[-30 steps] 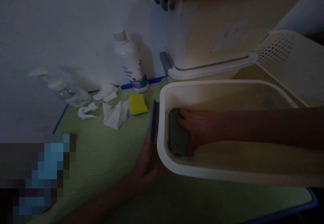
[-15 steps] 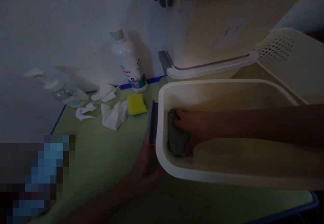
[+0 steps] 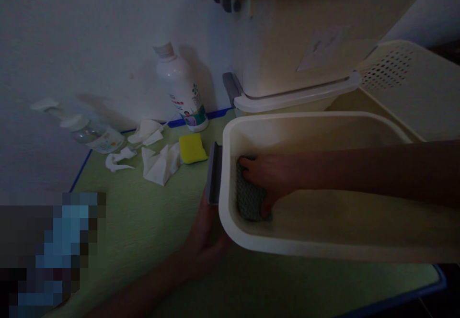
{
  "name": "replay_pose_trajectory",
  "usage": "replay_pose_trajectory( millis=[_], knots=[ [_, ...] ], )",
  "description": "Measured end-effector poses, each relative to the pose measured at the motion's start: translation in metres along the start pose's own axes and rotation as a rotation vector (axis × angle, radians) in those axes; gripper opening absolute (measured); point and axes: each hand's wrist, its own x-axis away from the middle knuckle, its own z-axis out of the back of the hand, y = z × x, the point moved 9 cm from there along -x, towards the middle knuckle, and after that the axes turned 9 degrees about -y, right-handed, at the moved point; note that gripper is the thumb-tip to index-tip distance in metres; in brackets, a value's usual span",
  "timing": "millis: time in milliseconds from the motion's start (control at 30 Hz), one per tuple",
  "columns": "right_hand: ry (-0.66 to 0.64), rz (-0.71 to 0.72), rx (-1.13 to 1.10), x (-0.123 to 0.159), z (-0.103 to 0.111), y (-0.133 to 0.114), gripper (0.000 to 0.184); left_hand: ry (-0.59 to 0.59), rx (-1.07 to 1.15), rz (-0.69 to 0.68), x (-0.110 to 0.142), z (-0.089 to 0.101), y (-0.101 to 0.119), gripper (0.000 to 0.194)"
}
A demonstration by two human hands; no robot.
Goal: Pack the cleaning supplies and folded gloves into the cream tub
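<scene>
A cream plastic bin lies on its side on a green mat, its opening facing me. My right hand reaches inside and presses a dark green mesh scouring pad against the bin's left inner wall, fingers closed over it. My left hand grips the bin's outer left end, just below its grey handle, fingers wrapped around the rim.
A second cream bin with a grey latch stands behind, and a perforated lid leans at the right. On the mat sit a yellow sponge, crumpled tissues, a white bottle and a clear spray bottle by the wall.
My right hand has slid the scouring pad a little to the left against the bin's end wall. The left hand keeps its hold on the bin.
</scene>
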Motion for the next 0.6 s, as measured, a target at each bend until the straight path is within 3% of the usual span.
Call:
replay_pose_trajectory(
  millis=[133, 467, 533, 600],
  knots=[
    [-0.055, 0.004, 0.021, -0.002, 0.002, 0.001, 0.082, -0.028, -0.011, 0.009, -0.002, -0.001, 0.001, 0.064],
    [-0.010, -0.006, -0.029, 0.006, 0.002, 0.005, 0.079, 0.014, 0.064, -0.004, -0.004, 0.001, 0.003, 0.061],
    [-0.007, 0.052, -0.066, 0.015, 0.005, 0.004, 0.068, 0.002, 0.059, -0.014, -0.004, 0.000, 0.005, 0.063],
    [0.016, 0.143, -0.089, 0.028, 0.011, 0.001, 0.046, -0.001, 0.067, -0.017, -0.005, 0.000, 0.007, 0.063]
  ],
)
